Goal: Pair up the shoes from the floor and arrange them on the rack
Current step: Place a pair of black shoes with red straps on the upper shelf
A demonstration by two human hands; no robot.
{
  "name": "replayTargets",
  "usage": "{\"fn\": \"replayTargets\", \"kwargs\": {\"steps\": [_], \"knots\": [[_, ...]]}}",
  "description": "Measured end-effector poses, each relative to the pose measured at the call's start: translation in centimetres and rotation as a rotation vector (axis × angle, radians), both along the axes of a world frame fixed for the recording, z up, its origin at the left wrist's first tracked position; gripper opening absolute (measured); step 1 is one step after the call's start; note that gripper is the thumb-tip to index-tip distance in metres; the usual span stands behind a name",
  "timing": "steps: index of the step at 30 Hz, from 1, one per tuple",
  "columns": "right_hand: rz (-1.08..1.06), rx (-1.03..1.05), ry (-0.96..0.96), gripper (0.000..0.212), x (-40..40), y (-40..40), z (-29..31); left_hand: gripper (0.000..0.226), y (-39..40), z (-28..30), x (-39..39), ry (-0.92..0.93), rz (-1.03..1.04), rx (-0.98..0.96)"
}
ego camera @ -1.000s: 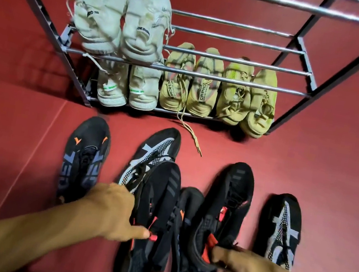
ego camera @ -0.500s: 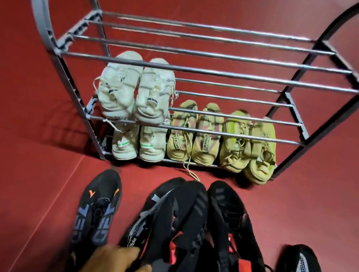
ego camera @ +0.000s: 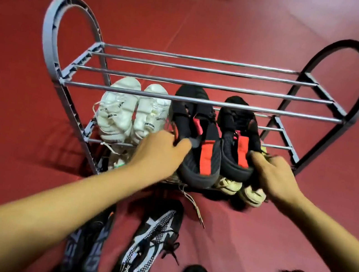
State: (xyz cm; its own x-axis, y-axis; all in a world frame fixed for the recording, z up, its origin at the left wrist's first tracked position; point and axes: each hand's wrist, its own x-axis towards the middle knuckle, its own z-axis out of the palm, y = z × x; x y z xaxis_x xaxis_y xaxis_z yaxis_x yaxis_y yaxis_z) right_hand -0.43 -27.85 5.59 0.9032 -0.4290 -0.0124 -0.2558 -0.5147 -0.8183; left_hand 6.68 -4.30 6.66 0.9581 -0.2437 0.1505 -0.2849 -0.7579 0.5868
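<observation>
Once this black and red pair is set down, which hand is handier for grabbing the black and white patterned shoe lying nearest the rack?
Probably the left hand: that patterned shoe lies just below its forearm, while the right hand sits farther over.

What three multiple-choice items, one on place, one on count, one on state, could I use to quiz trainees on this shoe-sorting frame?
1. Where is the black-and-red pair going?
A. the top shelf
B. the middle shelf, right of the white sneakers
C. the floor behind the rack

2. How many shoes lie on the floor in front of the rack?
A. two
B. four
C. six

3. What are the hands doing?
A. each grips the heel end of one black-and-red shoe
B. both hang empty
C. both hold one white sneaker

Answers:
1 B: the toes lie under the top shelf bars, beside the white sneakers.
2 B: four dark shoes show along the bottom.
3 A: left hand and right hand each clasp a heel.
</observation>
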Motion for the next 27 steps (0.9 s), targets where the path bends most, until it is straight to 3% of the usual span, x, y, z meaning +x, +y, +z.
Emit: {"fn": "replayTargets", "kwargs": {"steps": [5,10,13,14,18,20,23,25,27], "knots": [[-0.100,0.127,-0.004,0.048,5.2,-2.2,-1.5,0.047,-3.4,-0.2,5.1,0.035,0.038,-0.033],[-0.190,-0.176,0.027,0.052,5.9,-4.4,-1.4,0.044,-5.8,-1.3,6.5,0.148,0.010,0.146],[0.019,-0.688,0.077,0.036,4.7,-4.9,-1.7,0.055,-5.4,-3.1,5.0,0.136,-0.083,0.162],[0.094,-0.744,0.093,0.036,4.1,-4.7,-1.7,0.062,-5.0,-3.7,4.2,0.085,-0.106,0.182],[0.344,-0.662,0.057,0.085,3.7,-3.9,-2.0,0.105,-3.4,-4.4,2.6,-0.009,-0.215,0.253],[0.392,-0.796,0.027,0.078,3.5,-3.8,-2.5,0.110,-3.7,-4.2,2.8,-0.007,-0.261,0.246],[0.254,-0.737,-0.106,0.050,2.8,-3.6,-2.2,0.086,-4.9,-3.7,3.2,-0.056,-0.275,0.270],[0.198,-0.724,-0.137,0.044,2.2,-3.6,-2.3,0.059,-6.0,-3.5,3.3,-0.119,-0.268,0.212],[0.148,-0.770,-0.170,0.044,1.6,-4.0,-2.3,0.047,-7.2,-3.5,3.2,-0.140,-0.267,0.149]]}}
